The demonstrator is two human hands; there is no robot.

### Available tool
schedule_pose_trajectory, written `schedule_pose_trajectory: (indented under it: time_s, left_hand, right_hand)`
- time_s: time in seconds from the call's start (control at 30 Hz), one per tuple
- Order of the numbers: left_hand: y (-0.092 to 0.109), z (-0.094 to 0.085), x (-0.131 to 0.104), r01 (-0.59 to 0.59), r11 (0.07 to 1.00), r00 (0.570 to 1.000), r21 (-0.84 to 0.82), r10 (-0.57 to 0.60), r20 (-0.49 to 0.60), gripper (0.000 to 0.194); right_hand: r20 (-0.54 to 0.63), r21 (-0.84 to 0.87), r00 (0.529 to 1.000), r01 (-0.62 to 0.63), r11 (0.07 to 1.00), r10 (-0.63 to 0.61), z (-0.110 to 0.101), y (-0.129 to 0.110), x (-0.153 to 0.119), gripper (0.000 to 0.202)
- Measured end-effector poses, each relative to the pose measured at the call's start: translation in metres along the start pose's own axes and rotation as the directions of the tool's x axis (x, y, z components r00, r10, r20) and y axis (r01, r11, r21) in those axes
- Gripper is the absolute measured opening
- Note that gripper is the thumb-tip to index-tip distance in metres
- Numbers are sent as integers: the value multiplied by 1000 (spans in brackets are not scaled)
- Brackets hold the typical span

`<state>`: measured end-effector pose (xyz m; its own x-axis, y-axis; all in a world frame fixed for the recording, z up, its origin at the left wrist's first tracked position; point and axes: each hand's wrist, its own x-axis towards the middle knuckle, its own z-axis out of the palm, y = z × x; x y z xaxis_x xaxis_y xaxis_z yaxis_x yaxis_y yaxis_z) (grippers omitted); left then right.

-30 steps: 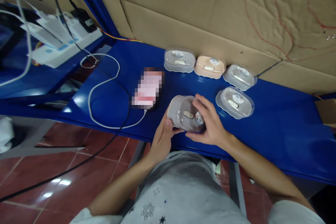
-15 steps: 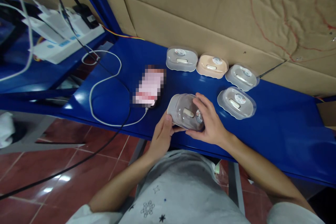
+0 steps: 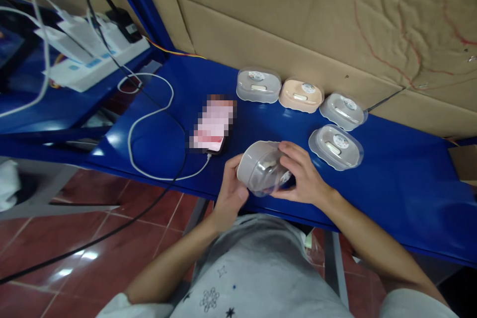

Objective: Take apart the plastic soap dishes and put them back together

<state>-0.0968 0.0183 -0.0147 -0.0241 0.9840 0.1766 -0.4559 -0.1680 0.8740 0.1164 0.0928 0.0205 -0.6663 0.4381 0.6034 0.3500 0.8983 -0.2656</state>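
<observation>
Both of my hands hold a grey box with a clear lid [image 3: 257, 166], tilted above the front edge of the blue table. My left hand [image 3: 231, 194] grips its left end, the thumb on the near side. On the right end, my right hand [image 3: 303, 176] has its fingers on the lid, partly covering a round sticker. Behind stand a grey box [image 3: 258, 86], a peach box [image 3: 301, 95] and another grey box [image 3: 343, 111] in a row, with one more grey box [image 3: 336, 147] nearer on the right. All have clear lids.
A phone [image 3: 213, 123] with a blurred screen lies left of the held box, a white cable [image 3: 130, 139] plugged into it. Further left is a power strip [image 3: 97, 64] full of chargers. Cardboard [image 3: 283, 20] walls the back of the blue table [image 3: 402, 179].
The held box has tipped, showing more of its grey side, and sits slightly lower. My left thumb has slid down from its upper left edge. My right hand has shifted slightly right.
</observation>
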Motion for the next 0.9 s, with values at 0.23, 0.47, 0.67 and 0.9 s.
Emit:
schedule_pose_trajectory:
  time_s: [0.23, 0.47, 0.67, 0.9]
  left_hand:
    - [7, 3, -2, -160, 938, 986, 307, 165, 10, 73]
    - [10, 4, -3, -178, 936, 983, 304, 181, 19, 75]
    - [12, 5, 0, -175, 938, 983, 300, 184, -2, 71]
    - [9, 5, -5, -190, 946, 981, 262, 192, 18, 74]
  right_hand:
    - [96, -178, 982, 175, 968, -160, -8, -9, -5, 61]
    - [49, -195, 984, 180, 964, -174, -7, -14, -6, 56]
    - [25, -179, 996, 94, 979, -91, -4, -19, 0, 76]
    - [6, -199, 996, 90, 976, -91, -8, -27, 4, 71]
